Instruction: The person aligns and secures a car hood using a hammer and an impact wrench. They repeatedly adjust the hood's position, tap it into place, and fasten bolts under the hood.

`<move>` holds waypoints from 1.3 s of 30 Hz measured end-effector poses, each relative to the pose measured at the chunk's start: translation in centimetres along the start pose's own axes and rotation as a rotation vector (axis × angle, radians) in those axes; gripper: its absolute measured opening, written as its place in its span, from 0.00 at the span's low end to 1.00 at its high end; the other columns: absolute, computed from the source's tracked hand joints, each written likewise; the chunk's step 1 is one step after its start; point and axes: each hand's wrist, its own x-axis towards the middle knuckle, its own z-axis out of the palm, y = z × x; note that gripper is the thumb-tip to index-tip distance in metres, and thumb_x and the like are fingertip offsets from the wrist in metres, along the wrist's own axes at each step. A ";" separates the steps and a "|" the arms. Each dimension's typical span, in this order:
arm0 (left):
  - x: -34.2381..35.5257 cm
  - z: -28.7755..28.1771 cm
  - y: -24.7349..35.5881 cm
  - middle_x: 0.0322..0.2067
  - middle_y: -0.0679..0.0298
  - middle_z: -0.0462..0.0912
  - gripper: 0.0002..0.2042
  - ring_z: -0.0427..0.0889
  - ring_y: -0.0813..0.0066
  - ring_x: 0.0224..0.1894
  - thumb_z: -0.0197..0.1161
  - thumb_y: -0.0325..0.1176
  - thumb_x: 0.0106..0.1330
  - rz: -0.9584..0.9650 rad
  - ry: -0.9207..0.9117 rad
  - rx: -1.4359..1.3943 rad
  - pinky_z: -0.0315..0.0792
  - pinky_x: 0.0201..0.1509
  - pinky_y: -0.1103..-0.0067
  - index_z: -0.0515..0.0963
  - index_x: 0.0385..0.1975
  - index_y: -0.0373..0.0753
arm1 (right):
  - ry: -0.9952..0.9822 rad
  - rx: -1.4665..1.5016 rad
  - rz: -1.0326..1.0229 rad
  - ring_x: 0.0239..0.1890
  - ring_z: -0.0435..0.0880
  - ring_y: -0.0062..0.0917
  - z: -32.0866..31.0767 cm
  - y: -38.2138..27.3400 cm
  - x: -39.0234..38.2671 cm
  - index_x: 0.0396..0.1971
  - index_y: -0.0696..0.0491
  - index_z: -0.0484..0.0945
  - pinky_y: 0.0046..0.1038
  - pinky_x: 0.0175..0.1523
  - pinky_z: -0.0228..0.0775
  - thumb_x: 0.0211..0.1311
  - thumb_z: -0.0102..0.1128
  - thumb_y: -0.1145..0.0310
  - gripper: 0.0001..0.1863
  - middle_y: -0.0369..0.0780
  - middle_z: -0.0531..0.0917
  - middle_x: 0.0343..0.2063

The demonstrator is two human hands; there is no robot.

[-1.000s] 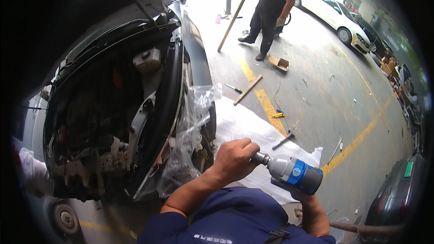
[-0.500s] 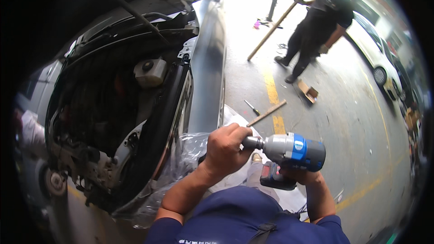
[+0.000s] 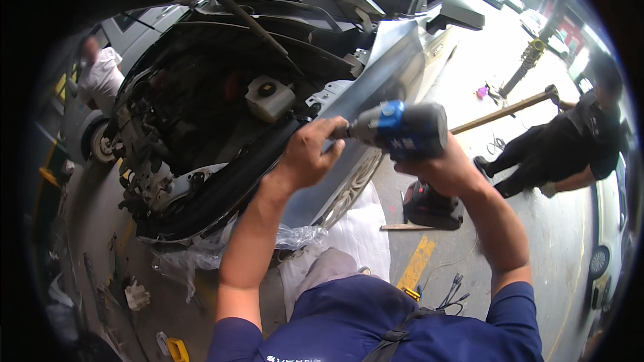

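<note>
A blue and grey cordless impact wrench point(image 3: 406, 127) is held level over the car's fender point(image 3: 376, 97), its nose toward the left. My right hand point(image 3: 439, 166) is closed round its handle, above the dark battery point(image 3: 429, 209). My left hand point(image 3: 307, 154) has its fingers round the dark socket point(image 3: 339, 130) at the wrench's nose, partly hiding it. Both hands are in front of the open engine bay point(image 3: 194, 94), where a whitish fluid reservoir point(image 3: 270, 100) with a black cap sits beyond my left hand.
A prop rod point(image 3: 235, 10) crosses below the raised hood. Clear plastic sheeting point(image 3: 201, 255) hangs at the car's front. One person point(image 3: 570, 137) at the right holds a long wooden-handled tool point(image 3: 500, 112); another point(image 3: 100, 77) is at the far left. Cables point(image 3: 455, 295) lie on the floor.
Both hands have raised the impact wrench forward, toward the fender. The view has shifted, so the car stands further right and a second person shows at the left.
</note>
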 end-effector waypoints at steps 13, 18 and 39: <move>6.5 0.5 -14.1 0.66 0.51 0.71 0.39 0.71 0.56 0.68 0.73 0.30 0.50 -0.226 -0.149 -0.017 0.64 0.72 0.71 0.68 0.68 0.37 | -0.228 -0.661 0.097 0.16 0.77 0.24 -2.5 -3.6 21.4 0.32 0.62 0.84 0.28 0.24 0.74 0.50 0.76 0.68 0.14 0.39 0.81 0.20; 7.3 1.6 -13.9 0.68 0.52 0.68 0.48 0.72 0.57 0.68 0.81 0.41 0.46 -0.382 -0.264 0.062 0.65 0.71 0.69 0.65 0.72 0.45 | -0.375 -0.742 0.194 0.15 0.76 0.22 -2.7 -3.2 25.7 0.30 0.61 0.85 0.28 0.17 0.71 0.50 0.75 0.67 0.13 0.37 0.80 0.19; 7.1 1.5 -12.9 0.58 0.54 0.80 0.43 0.81 0.54 0.58 0.81 0.43 0.46 -0.486 -0.164 0.257 0.75 0.62 0.67 0.70 0.67 0.45 | -0.708 -0.748 0.336 0.21 0.76 0.29 -0.7 -6.8 30.6 0.49 0.56 0.80 0.35 0.23 0.73 0.55 0.70 0.69 0.21 0.45 0.81 0.31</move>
